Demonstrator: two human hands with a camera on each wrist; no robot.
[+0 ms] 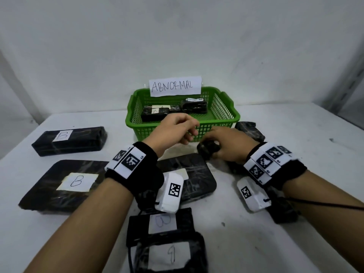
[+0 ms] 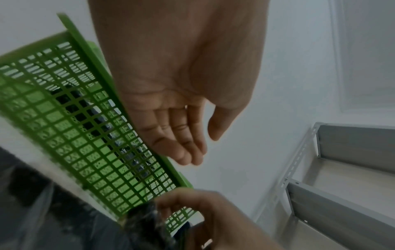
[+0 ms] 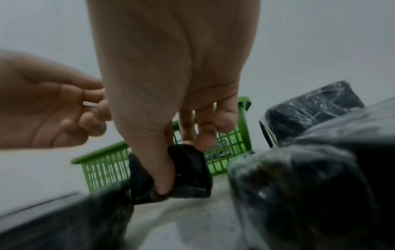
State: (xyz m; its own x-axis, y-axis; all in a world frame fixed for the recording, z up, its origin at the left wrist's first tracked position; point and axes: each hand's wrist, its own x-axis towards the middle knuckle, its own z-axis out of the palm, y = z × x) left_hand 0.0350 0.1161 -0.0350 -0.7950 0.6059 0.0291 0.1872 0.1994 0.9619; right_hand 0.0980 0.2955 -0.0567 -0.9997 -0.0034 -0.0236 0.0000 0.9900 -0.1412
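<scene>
My right hand [image 1: 220, 146] grips a small black plastic-wrapped parcel [image 1: 207, 149] just in front of the green basket [image 1: 226, 117]; thumb and fingers pinch the small parcel [image 3: 188, 170] in the right wrist view. My left hand [image 1: 183, 129] hovers beside it at the basket's front wall, fingers loosely bent and holding nothing. The palm of that left hand [image 2: 183, 128] shows bare in the left wrist view, next to the basket's mesh wall [image 2: 85, 135]. The basket carries a paper sign reading ABNORMAL [image 1: 174, 86] and holds black wrapped parcels [image 1: 155, 113].
Black wrapped parcels with white labels lie on the white table: two marked B at left [image 1: 69, 140] [image 1: 65, 186], one under my wrists [image 1: 193, 174], two at the near edge [image 1: 161, 223] [image 1: 171, 255]. More black parcels lie right of the basket [image 1: 250, 131]. Metal shelving [image 2: 342, 169] stands at right.
</scene>
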